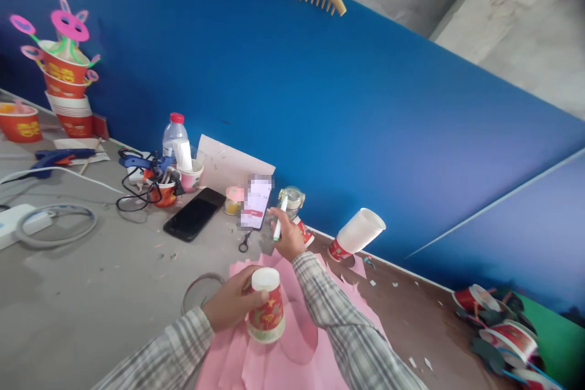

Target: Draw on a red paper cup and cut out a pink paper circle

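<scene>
My left hand [235, 298] is wrapped round a red patterned paper cup [269, 312], its narrower white end upward, above a pile of pink paper sheets [260, 365]. In my right hand [290, 237], farther forward, is a white marker pen [280, 219] with a pale green end, held between fingers and thumb. Just beyond that hand stands a clip-top glass jar [292, 196]. A second red paper cup [305, 233] lies tilted beside it, partly hidden. To the left of the pen leans a lit phone [256, 202], its screen blurred.
A dark phone [195, 213] and small scissors [244, 244] lie on the table. Behind are a bottle [176, 134] and a cup of tools [164, 192]. White stacked cups [359, 231] lean at right. Decorated cups [68, 73] stand far left. A blue partition [320, 91] borders the table.
</scene>
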{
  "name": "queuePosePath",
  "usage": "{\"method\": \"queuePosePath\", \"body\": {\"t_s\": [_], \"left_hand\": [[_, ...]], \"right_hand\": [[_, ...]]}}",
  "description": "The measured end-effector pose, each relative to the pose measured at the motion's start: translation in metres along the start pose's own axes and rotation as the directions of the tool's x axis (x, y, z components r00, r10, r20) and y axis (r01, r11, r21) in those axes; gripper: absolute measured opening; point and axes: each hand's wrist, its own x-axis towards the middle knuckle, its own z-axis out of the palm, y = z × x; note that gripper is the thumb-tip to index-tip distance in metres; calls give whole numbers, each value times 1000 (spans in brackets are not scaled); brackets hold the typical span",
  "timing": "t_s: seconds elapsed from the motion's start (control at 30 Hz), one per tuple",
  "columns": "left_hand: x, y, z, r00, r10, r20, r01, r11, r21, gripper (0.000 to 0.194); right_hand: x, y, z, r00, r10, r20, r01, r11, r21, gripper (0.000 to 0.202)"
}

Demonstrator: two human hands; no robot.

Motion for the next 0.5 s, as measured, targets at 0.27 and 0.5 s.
{"method": "queuePosePath", "body": {"t_s": [0.27, 0.5], "left_hand": [[1, 8, -3, 995, 63, -72, -47, 978, 205, 51], [4, 3, -5, 995, 87, -56, -67, 953, 295, 57]], "right_hand": [[-101, -74, -81, 935, 241, -260, -99, 882, 462, 29], [-181, -121, -75, 807, 355, -472, -153, 897, 414, 34]]}}
